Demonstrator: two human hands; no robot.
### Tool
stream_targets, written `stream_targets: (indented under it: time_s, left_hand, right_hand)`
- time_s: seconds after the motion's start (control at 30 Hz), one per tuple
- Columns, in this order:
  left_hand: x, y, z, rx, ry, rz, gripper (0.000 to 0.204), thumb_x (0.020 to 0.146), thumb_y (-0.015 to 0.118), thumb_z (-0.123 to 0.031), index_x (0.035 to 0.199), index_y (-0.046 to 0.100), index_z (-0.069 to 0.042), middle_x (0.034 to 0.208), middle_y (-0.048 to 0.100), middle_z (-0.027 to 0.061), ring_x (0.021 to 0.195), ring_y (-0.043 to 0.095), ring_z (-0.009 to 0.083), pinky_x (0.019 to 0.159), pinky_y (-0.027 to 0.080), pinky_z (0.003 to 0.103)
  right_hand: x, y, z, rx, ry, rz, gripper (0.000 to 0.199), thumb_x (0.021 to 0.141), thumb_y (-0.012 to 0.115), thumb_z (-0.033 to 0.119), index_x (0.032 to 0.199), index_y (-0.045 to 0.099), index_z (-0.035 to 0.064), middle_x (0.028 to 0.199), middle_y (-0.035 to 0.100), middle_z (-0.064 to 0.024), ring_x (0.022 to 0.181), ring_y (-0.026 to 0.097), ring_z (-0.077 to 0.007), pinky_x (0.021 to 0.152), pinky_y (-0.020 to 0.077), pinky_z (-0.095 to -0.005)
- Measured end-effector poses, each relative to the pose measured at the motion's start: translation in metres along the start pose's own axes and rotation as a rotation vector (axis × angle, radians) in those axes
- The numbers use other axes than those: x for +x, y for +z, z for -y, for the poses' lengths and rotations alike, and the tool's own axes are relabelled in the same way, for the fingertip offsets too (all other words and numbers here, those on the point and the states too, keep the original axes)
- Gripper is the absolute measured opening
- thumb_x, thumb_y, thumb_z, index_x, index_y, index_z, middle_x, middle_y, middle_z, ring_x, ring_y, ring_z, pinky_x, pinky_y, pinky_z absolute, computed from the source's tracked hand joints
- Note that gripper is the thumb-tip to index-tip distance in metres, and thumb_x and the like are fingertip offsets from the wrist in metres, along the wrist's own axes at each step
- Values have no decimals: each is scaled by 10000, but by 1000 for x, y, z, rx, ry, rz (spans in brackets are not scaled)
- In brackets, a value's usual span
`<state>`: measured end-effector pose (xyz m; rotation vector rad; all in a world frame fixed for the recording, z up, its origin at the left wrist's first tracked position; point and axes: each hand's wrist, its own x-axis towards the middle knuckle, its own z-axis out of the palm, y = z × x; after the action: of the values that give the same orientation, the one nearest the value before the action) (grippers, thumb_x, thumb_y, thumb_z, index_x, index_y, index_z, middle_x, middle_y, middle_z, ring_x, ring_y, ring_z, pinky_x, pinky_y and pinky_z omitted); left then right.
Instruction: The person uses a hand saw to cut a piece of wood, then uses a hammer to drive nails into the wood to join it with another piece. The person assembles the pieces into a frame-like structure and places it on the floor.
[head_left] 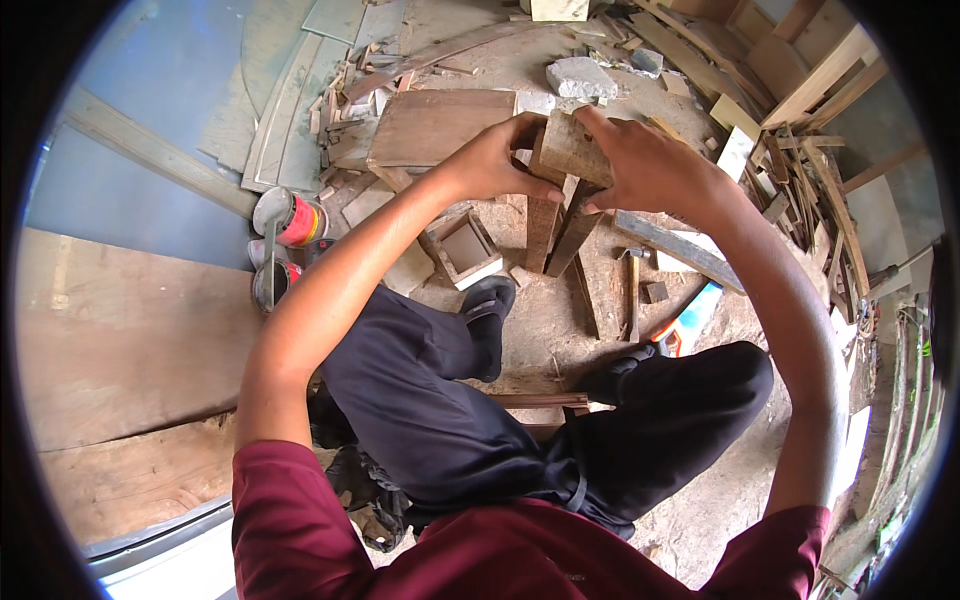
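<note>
The left hand (498, 162) and right hand (645, 168) clasp wooden pieces (577, 150) between them. This looks like a steadying step; shifting them calls for even pressure from both sides.

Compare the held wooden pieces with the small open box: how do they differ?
The wooden pieces are held by the left hand and right hand; the box rests on the ground. A block tops the pieces, while the box shows a square opening. Both look wooden.
</note>
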<state>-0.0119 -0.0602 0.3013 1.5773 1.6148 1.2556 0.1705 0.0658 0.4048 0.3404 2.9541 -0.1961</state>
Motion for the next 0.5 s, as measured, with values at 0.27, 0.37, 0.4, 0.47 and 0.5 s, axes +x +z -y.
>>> stream_targets:
  time_s: [0.27,0.37,0.4,0.47,0.5]
  left_hand:
    - [2,17,-16,-9,-4,56,961,581,936,-314,1329,465,63,1253,617,205,1169,585,269,1028,439,352]
    - [1,16,-15,-7,18,51,978,588,930,-313,1344,439,68,1285,594,218,1200,567,279,1047,428,350]
    - [1,17,-13,-14,28,51,981,591,928,-310,1347,431,71,1290,589,223,1205,564,282,1050,426,350]
    - [3,19,-11,-29,49,54,987,597,924,-304,1352,415,76,1299,579,232,1214,557,288,1057,423,350]
    - [4,19,-11,-13,49,53,972,602,921,-299,1345,419,78,1292,583,234,1208,562,291,1053,426,350]
  right_hand:
    - [-6,0,1,-47,21,20,804,717,846,275,1308,351,48,1036,646,-253,1028,638,-417,851,522,-492]
    - [-7,-4,3,-45,35,57,801,726,840,273,1318,351,42,1034,644,-258,1021,639,-423,844,522,-497]
    - [-8,-4,3,-45,31,64,801,730,837,272,1323,351,40,1035,643,-259,1020,639,-424,842,522,-498]
    - [-10,-1,1,-56,14,22,808,735,833,269,1334,343,37,1034,641,-262,1019,639,-426,840,520,-503]
    - [-11,-1,1,-61,7,1,812,738,831,268,1340,338,36,1034,640,-263,1019,638,-427,839,520,-505]
